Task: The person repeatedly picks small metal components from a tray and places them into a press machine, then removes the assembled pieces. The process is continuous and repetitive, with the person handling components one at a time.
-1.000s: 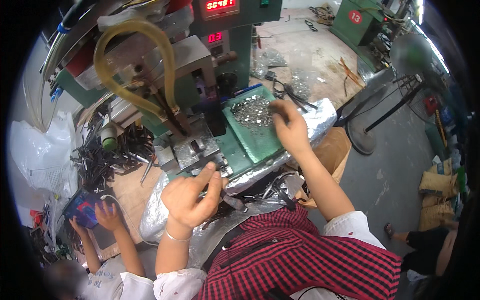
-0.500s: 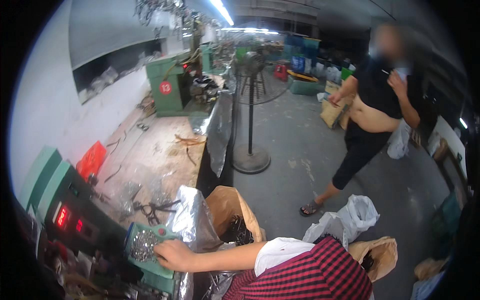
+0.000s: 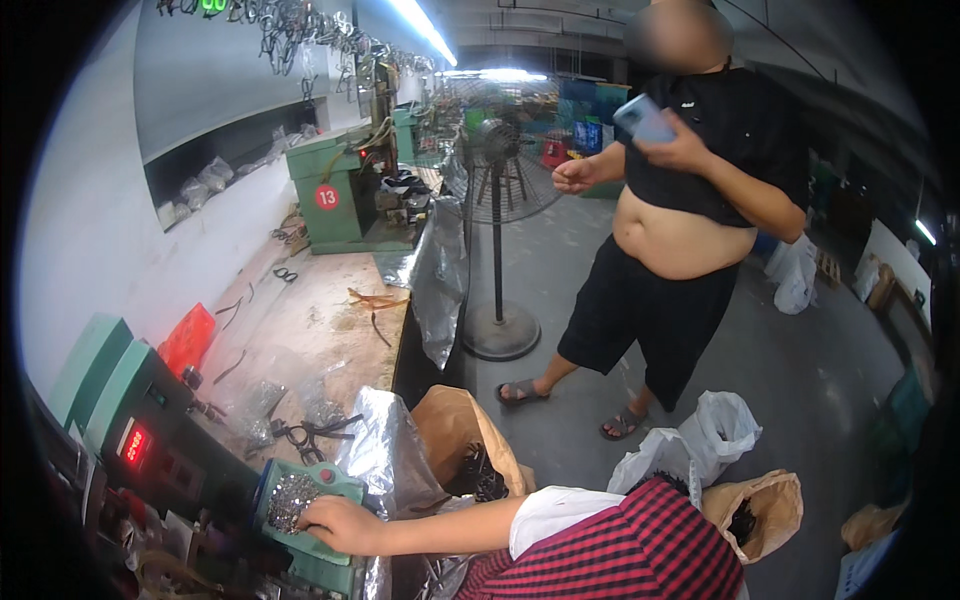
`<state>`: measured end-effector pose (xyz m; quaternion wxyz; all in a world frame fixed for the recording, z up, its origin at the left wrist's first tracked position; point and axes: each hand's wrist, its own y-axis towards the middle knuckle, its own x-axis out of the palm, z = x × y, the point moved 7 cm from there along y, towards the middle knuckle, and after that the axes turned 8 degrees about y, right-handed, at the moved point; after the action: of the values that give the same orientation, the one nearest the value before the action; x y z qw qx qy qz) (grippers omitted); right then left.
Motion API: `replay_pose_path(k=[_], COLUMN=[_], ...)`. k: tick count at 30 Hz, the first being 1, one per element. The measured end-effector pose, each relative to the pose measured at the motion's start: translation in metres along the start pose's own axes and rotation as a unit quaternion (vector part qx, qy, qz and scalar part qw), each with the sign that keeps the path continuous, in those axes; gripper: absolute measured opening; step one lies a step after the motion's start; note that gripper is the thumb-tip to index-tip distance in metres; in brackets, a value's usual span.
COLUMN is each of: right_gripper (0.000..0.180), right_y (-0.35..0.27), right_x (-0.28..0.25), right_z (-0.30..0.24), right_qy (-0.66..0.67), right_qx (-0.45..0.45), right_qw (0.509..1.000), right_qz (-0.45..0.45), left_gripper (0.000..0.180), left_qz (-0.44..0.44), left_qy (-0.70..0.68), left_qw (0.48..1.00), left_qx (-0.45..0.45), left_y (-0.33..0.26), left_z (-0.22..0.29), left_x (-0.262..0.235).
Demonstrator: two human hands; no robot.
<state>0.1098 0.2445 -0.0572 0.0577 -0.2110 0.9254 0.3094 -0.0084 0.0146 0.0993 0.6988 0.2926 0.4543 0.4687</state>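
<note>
My right hand [image 3: 343, 525] reaches in from the lower middle, its forearm bare below a white sleeve and a red-and-black checked garment. Its bent fingers press together at the edge of a heap of small shiny metal pieces [image 3: 291, 502]. What they pinch, if anything, is hidden. The heap lies in a green tray [image 3: 345, 486] in front of a green machine [image 3: 135, 400] with a lit red display. A pair of dark-handled pliers [image 3: 305, 437] rests on the bench just beyond the tray. My left hand is out of view.
A paper sack [image 3: 440, 415] of dark parts stands beside the bench [image 3: 320, 290]; white plastic bags [image 3: 720, 430] and another paper sack [image 3: 780, 500] stand right. A pedestal fan [image 3: 500, 335] is farther off. A person in black [image 3: 690, 200] stands nearby, holding a phone [image 3: 643, 120].
The other person has stepped closer and leftward, now facing this way with the phone in plain sight. My right hand stays at the metal pieces; the view has shifted slightly.
</note>
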Motion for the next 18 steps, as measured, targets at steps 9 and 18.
replay_pose_path(k=[9, 18], right_gripper=[0.011, 0.036], right_y=[-0.008, 0.032], right_x=[-0.029, 0.059], right_z=[-0.029, -0.086], right_qy=[0.034, 0.199], right_qx=[-0.009, -0.040], right_qw=[0.999, 0.979], right_qz=[0.010, -0.023], left_gripper=[0.022, 0.023], left_qz=[0.017, 0.032], left_qy=[-0.015, -0.027], left_qw=[0.999, 0.999], left_qx=[-0.023, -0.030], left_y=[0.006, 0.010], left_z=[-0.005, -0.002], left_x=[-0.006, -0.012])
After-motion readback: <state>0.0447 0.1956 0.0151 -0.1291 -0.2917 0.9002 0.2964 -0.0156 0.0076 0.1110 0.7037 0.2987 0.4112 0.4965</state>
